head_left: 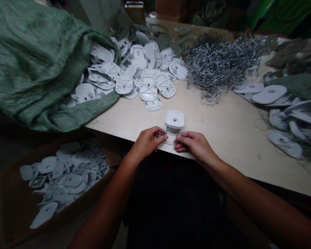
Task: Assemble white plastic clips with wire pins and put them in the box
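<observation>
A white plastic plate (174, 117) with a round recess and a small hole sits near the table's front edge, raised on thin metal wire. My left hand (150, 140) pinches the left side of the wire piece (173, 131) just in front of the plate. On the other side, my right hand (193, 143) has its thumb and fingers closed on the right side of the same wire. The underside of the plate and the wire's exact shape are partly hidden by the plate and my fingertips.
White plastic plates (148, 89) spill from a green woven sack (41, 62) at left. A tangled heap of bent wires (220, 62) lies at the back. More plates (269, 94) lie at right. Below left stands a cardboard box (15, 207) holding white pieces.
</observation>
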Available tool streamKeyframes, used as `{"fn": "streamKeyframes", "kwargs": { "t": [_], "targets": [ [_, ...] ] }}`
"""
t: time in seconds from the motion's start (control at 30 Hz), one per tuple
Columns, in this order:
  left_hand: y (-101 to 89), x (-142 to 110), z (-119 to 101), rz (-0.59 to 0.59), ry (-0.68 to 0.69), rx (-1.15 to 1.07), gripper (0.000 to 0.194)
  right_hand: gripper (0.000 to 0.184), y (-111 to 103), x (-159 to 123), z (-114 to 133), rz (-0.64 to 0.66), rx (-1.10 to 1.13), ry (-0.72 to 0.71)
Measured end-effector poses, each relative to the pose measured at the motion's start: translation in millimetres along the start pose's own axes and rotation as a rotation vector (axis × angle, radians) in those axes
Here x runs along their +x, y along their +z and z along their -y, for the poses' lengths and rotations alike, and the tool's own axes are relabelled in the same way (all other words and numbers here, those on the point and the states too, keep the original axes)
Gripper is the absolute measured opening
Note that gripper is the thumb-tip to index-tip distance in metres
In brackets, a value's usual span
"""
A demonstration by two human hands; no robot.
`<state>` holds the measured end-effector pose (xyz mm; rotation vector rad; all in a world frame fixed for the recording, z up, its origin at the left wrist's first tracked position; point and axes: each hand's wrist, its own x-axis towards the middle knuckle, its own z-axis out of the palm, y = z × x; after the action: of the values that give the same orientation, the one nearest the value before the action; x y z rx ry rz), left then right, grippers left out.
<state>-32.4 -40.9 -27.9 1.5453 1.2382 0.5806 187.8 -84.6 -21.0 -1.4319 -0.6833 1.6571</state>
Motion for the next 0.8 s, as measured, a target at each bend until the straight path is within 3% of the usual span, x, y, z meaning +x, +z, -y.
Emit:
{"fn": "streamKeyframes", "kwargs": {
  "t": [0.2,0.43,0.57,0.8],
  "targets": [
    [-6.9,10.4,-0.7,-0.062,0.098,0.025,0.062,0.021,0.5,2.8,-2.9,-0.007,0.071,-0.012],
    [-19.9,38.1,-11.6,0.123,0.233,-0.008,0.081,0.028,5.3,6.3,4.9,-0.073,0.163,-0.031],
    [-22.2,49.1,-14.3,0.201,0.243,-0.028,0.068,0.024,6.6,5.2,8.2,-0.069,0.209,-0.03],
    [-15.8,44.6,-18.2,0.156,0.301,0.08,0.052,0.031,-9.7,-0.1,5.2,0.035,0.31,0.033]
  ]
}}
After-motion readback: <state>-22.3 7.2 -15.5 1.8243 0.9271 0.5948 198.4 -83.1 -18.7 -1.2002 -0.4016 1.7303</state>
